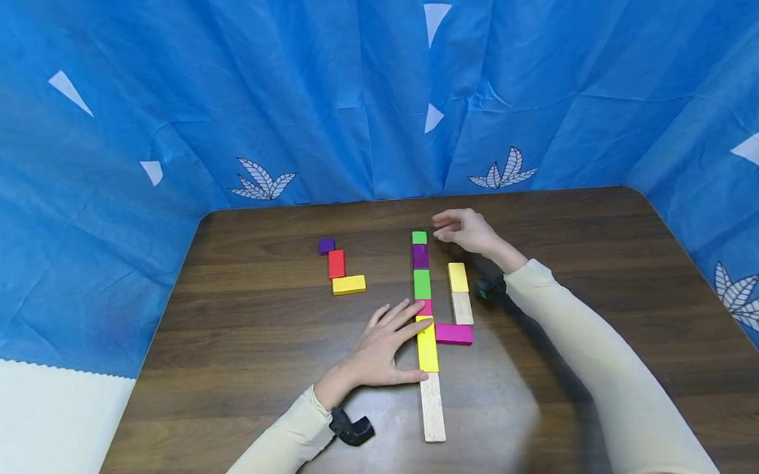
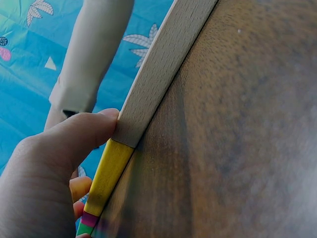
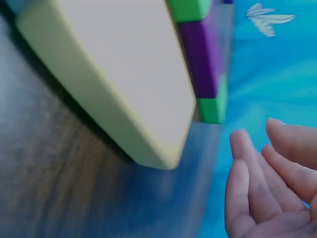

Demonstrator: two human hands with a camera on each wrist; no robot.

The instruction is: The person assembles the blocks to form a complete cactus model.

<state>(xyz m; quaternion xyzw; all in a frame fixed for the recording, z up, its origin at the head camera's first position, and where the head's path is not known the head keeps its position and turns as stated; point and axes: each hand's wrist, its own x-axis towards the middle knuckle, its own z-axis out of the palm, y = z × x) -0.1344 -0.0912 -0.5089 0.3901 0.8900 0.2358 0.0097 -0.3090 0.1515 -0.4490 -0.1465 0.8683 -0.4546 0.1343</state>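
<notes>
- Roughly mid-bench, a straight row of blocks runs away from the person. Far to near: small green block (image 1: 419, 238), purple block (image 1: 420, 257), longer green block (image 1: 422, 284), small pink block (image 1: 427, 311), yellow block (image 1: 429, 352), bare wood block (image 1: 433, 409); set end to end.
- Left hand (image 1: 375, 349): fingers spread, gripping nothing. Fingertips rest at the pink and yellow blocks; thumb tip touches the row's left side near the yellow–wood joint, on the wood in the left wrist view.
- Right hand (image 1: 470, 232): loosely bent fingers, thumb apart, holding nothing. It hovers just right of the row's far end, near the small green block but clear of it.
- Side branch, right of the row: magenta block (image 1: 454, 334) lies crosswise against the yellow block; short wood block (image 1: 462, 309) extends away from it, pale yellow block (image 1: 458, 278) beyond, end to end. Pale yellow one looms blurred in the right wrist view.
- Separate group, well left: dark purple block (image 1: 326, 246), red block (image 1: 336, 264), crosswise yellow block (image 1: 349, 285), stepped and touching.
- Brown wood-grain bench (image 1: 248, 349); blue patterned cloth (image 1: 315, 65) hangs behind.
- Cream sleeves (image 1: 592, 354); dark device (image 1: 352, 428) at left wrist.
</notes>
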